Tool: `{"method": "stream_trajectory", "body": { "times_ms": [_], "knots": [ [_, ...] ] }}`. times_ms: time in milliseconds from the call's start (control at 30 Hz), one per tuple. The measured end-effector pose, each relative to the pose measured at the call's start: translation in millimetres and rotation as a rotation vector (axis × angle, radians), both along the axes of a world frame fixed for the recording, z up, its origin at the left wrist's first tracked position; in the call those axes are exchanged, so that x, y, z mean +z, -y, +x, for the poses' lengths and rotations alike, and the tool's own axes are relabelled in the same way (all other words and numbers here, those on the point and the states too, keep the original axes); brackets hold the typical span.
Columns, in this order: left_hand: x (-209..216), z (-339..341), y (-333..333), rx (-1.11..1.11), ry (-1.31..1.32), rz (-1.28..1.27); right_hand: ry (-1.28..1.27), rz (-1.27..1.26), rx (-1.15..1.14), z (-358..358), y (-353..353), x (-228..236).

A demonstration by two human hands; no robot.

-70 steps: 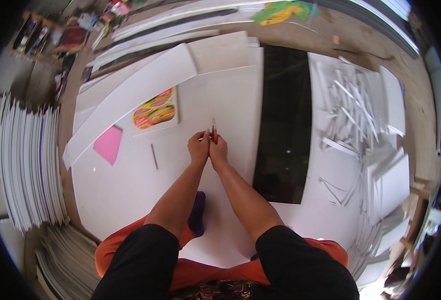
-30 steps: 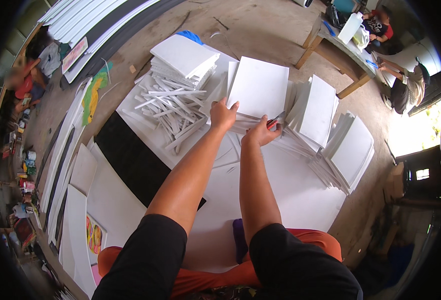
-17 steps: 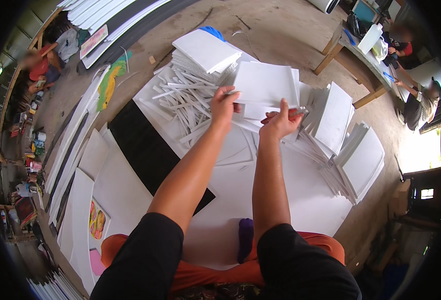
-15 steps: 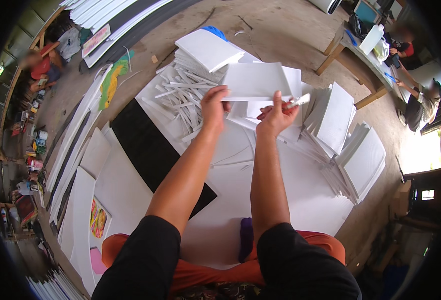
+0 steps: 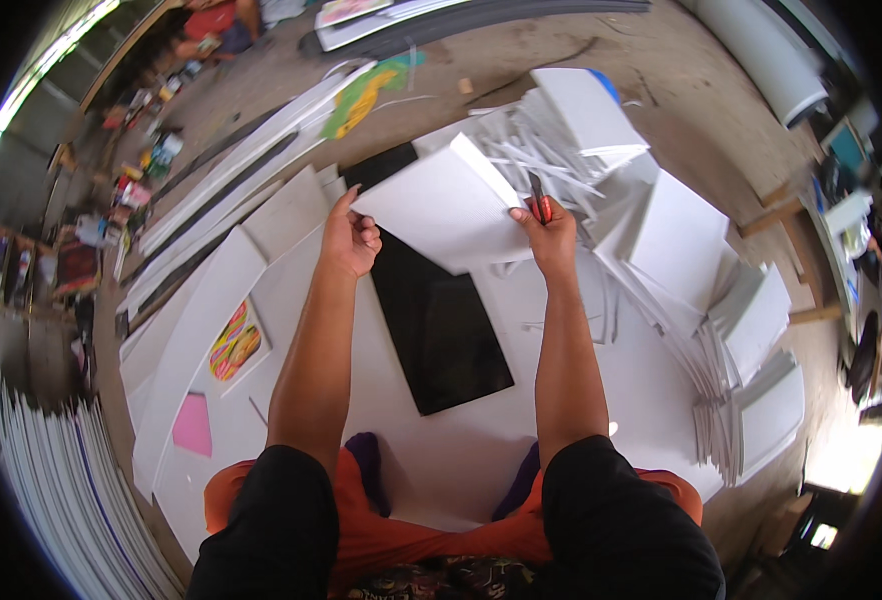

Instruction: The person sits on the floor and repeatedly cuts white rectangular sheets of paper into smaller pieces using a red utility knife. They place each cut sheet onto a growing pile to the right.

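Observation:
A white rectangular board (image 5: 446,205) is held up in front of me, tilted, over a long black strip (image 5: 446,335). At its left corner my left hand (image 5: 352,240) pinches the edge, fingers curled. My right hand (image 5: 551,235) grips the board's right corner with the thumb on top. The same hand also keeps a slim red-and-black utility knife (image 5: 541,203) between its fingers, pointing away from me. Part of the knife is hidden by the fingers. Just beyond the board lies a heap of narrow white offcuts (image 5: 551,165).
White board stacks (image 5: 676,240) stand along the right, with another stack (image 5: 586,110) at the far side. A large white sheet (image 5: 431,470) lies beneath everything. Long white strips (image 5: 231,150) lie at left. Beyond are a wooden table (image 5: 776,215) and a seated person (image 5: 216,25).
My view has turned, so the surroundings sit further right. The board has been tilted and swung to the left over the black strip. Both hands still hold it, now further apart.

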State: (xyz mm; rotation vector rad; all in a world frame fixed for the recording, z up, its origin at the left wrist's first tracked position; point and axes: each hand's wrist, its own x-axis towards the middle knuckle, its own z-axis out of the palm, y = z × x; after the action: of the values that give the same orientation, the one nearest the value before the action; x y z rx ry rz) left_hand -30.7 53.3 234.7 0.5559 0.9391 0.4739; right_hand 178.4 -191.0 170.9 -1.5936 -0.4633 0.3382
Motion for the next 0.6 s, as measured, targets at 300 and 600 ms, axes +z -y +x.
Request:
{"method": "stream_trajectory", "body": {
  "times_ms": [300,600],
  "knots": [
    [-161,-111,55,-0.279,-0.656,0.47,-0.581,-0.405,-0.015,-101,-47,-109],
    [-217,-126,120,-0.261,-0.96,0.664,-0.022,-0.966,-0.077,-131,-33,-103]
  ]
}}
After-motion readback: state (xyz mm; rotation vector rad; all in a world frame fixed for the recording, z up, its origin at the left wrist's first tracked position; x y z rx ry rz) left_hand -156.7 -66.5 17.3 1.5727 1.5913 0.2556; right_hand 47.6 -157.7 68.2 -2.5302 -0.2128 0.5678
